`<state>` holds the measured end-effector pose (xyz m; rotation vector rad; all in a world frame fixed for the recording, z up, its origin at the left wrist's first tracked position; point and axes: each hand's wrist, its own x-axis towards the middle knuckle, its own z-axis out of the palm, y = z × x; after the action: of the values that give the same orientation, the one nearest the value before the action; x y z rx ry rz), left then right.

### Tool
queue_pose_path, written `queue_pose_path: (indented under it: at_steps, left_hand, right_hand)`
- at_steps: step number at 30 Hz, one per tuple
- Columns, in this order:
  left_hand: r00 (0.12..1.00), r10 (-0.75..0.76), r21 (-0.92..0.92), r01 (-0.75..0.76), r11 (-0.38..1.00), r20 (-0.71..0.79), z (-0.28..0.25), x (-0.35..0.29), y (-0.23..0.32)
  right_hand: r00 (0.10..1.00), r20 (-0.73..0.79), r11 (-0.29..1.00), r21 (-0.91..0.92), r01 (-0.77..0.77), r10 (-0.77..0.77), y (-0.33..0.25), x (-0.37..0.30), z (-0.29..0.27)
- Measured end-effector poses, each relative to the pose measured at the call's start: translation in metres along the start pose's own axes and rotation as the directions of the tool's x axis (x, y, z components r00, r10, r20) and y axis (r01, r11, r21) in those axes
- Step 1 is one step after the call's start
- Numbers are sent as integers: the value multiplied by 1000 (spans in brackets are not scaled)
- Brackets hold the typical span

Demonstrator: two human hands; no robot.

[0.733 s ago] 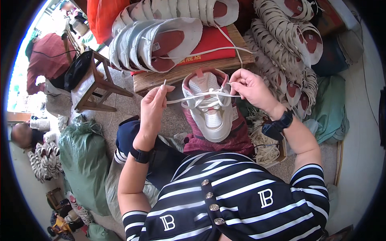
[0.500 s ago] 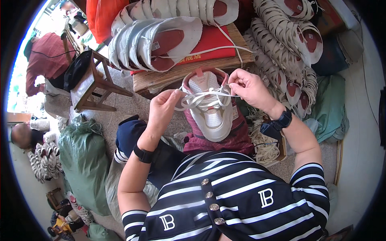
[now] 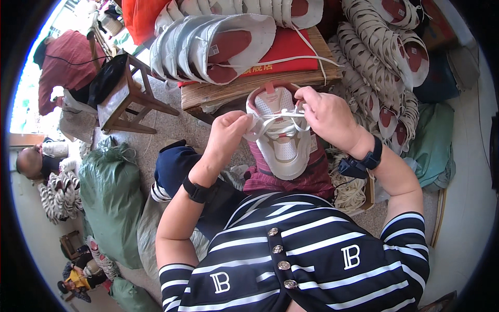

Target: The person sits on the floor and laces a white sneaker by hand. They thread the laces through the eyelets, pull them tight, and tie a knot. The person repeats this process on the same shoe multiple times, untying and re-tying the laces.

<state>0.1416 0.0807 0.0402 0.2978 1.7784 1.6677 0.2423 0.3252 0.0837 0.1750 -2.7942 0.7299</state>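
Observation:
A white sneaker with a reddish lining rests on a maroon striped cloth over my lap, its toe toward me. White shoelaces cross its upper part. My left hand is at the shoe's left side, thumb and fingers pinched on one end of the lace. On the other side, my right hand is closed on the lace near the shoe's collar. Its fingertips are partly hidden by the hand itself.
A wooden table ahead carries nested shoe uppers on a red bag. More uppers hang in rows at the right. A box of laces stands at my right, a green sack at left. Another person bends near a wooden chair.
The whole scene has shifted slightly right in view. My right hand has come in closer over the shoe's laces, and the lace stretch between my hands is shorter.

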Motion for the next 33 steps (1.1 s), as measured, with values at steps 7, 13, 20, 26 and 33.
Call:
queue_pose_path:
  at_steps: [7,13,20,26,33]
  left_hand:
    - [999,48,263,-43,964,-12,3,13,7]
    - [717,650,798,-534,279,252,15,11,25]
    - [845,512,719,-453,526,158,10,17,14]
    - [893,402,671,-424,608,200,-20,15,41]
    - [825,379,641,-565,520,419,-22,30,49]
  right_hand:
    - [996,60,973,-216,79,-68,-10,5,2]
    - [978,67,887,-413,208,-199,-15,1,9]
    - [992,122,1000,10,-28,27,4,7,7]
    - [848,517,700,562,-441,120,39,18,-23]
    - [761,643,738,472,-482,86,43,41,-32]
